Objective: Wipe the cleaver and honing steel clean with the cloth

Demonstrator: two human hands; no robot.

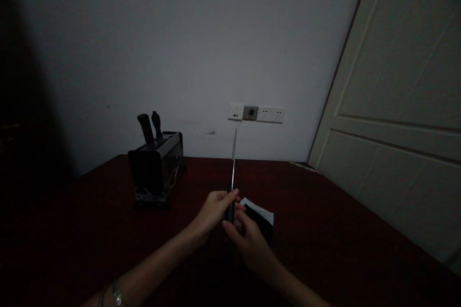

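Observation:
A knife (233, 168) stands upright in front of me, its thin blade pointing up and seen nearly edge-on. My left hand (215, 208) grips the upper part of the dark handle, thumb laid across it. Lower down, my right hand (248, 237) pinches the same handle between thumb and fingers. Just behind and to the right of my hands lies a folded cloth (260, 212), black with a white or pale grey part. My right hand partly covers it.
A dark knife block (158, 168) with two black handles stands on the reddish-brown table (205, 172) at the left. Wall sockets (268, 114) sit above the table's back edge. A pale panelled door (392, 153) is at the right. The light is dim.

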